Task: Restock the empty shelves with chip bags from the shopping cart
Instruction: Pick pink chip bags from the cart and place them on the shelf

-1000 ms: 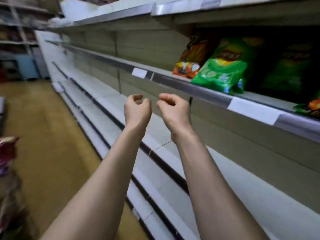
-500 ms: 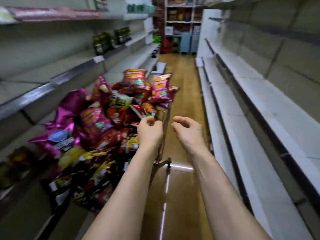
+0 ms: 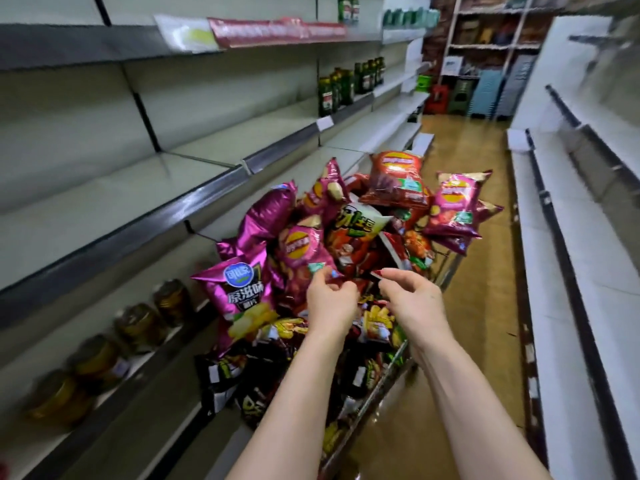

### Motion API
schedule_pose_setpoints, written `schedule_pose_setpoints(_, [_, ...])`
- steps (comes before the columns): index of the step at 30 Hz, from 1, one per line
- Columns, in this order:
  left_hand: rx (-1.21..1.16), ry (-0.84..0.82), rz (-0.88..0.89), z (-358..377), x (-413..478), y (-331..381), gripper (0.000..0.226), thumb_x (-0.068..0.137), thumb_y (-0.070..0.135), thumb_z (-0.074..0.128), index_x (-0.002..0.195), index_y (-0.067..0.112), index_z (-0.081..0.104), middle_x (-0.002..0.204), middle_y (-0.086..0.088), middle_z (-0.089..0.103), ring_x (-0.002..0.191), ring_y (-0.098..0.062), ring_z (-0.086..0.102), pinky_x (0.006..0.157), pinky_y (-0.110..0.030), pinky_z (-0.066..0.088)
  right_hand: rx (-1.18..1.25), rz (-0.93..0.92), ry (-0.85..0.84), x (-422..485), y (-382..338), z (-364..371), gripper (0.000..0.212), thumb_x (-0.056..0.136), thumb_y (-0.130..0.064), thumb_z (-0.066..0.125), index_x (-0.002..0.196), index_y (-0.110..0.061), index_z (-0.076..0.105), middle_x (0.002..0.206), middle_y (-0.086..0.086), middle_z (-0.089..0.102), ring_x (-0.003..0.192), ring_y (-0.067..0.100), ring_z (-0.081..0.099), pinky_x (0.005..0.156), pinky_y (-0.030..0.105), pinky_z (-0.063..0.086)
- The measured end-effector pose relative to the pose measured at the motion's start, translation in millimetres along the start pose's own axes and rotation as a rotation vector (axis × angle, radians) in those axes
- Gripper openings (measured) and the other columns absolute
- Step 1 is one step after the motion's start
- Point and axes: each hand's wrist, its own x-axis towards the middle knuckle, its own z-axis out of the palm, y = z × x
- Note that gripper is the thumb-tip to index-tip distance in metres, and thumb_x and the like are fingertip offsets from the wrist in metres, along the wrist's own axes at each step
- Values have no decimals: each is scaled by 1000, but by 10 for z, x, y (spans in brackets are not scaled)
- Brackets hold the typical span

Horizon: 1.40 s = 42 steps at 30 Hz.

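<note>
Chip bags [image 3: 346, 237] in pink, magenta, red, yellow and black foil lie heaped high in a wire metal shopping cart [image 3: 393, 372] that stands in the aisle close beside grey metal shelves [image 3: 138, 188] on the left; only its rim shows, at the near right under the pile. Two bare forearms reach from the near edge over the heap. The left hand [image 3: 330, 301] has its fingers curled and pinches the lower corner of a pink foil bag with a round yellow-and-red logo [image 3: 301, 244], which stands tilted in the middle of the pile. Just right of it, the right hand [image 3: 415, 303] pinches the near edge of a dark red bag [image 3: 372, 274] between thumb and forefinger; the two hands are near each other but not touching. Left of the hands, a magenta foil bag with a blue badge and white script [image 3: 239, 289] leans out toward the grey shelves. At the far end a red bag with a yellow logo [image 3: 398, 181] sits on top, a pink bag [image 3: 453, 206] hangs over the right side, and a white-and-green bag [image 3: 362, 221] lies between these and the hands. Black bags [image 3: 225, 372] lie low at the near end. The grey shelves carry blurred glass jars of yellowish contents [image 3: 138, 323] on a low level and dark green bottles [image 3: 346, 88] farther along. White shelves [image 3: 554, 237] line the right side, across a glossy brown floor [image 3: 467, 306].
</note>
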Motion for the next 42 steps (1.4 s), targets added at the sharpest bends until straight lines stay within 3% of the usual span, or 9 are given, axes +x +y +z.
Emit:
schedule_pose_setpoints(4, [13,40,-29,-236,375,56,49,90,20,60,138,22,48,116,-2,60,105,-20,60,94,-31,49,-21,-16,-48,195,-82,408,14,92,-13,61,101,-20,68,104,1,67,99,15,61,82,26,47])
schedule_pose_setpoints(8, [-41,92,-42,-590,704,-4,48,89,13,61,135,17,49,85,6,57,86,-17,60,84,-30,51,-9,3,-143,304,-123,878,13,92,-11,61,101,-17,68,100,5,70,87,13,66,74,24,55])
schedule_pose_setpoints(13, [-94,177,-94,-1041,978,-120,52,90,11,59,140,17,46,120,-14,62,101,-28,62,82,-30,48,-29,34,-219,363,-136,1392,18,91,-10,62,106,-11,69,83,6,67,74,21,60,74,38,54])
schedule_pose_setpoints(21, [-128,169,-88,-1312,1308,-112,54,90,15,62,141,18,43,107,-2,60,82,-12,57,78,-26,43,38,41,-260,644,-306,1793,40,90,-21,67,127,-13,54,100,6,65,81,17,63,74,34,54])
schedule_pose_setpoints(26, [-141,148,-91,-1277,1532,34,60,91,16,62,145,20,37,118,-8,60,79,-12,56,81,-32,47,-84,-82,-191,1223,-556,1963,72,85,-38,71,144,-13,36,114,1,56,108,21,57,102,43,46])
schedule_pose_setpoints(31, [-179,162,-147,-1214,1710,-7,63,90,17,63,147,23,35,119,-5,57,104,-19,57,97,-39,48,-209,-3,-186,1805,-590,2255,94,79,-56,69,149,-14,23,144,12,43,133,34,42,110,53,35])
schedule_pose_setpoints(35, [-217,193,-207,-1190,1873,-62,69,88,17,66,148,23,32,118,-6,58,106,-21,59,91,-41,52,-192,82,-188,2021,-510,2384,75,88,-42,65,146,-9,30,135,13,50,129,35,46,108,50,38])
schedule_pose_setpoints(39, [-298,195,-267,-1150,1983,-82,71,89,20,67,148,23,29,134,-8,50,100,-19,59,74,-35,54,-191,94,-158,2167,-382,2330,16,91,-34,55,98,-20,57,103,13,68,93,39,66,87,52,54])
schedule_pose_setpoints(42, [-330,213,-273,-1100,2034,-108,74,89,23,68,150,23,26,137,-11,49,111,-23,57,74,-35,54,-100,74,-135,2133,-434,2147,8,97,-25,51,93,-21,57,88,8,67,82,33,69,83,48,57])
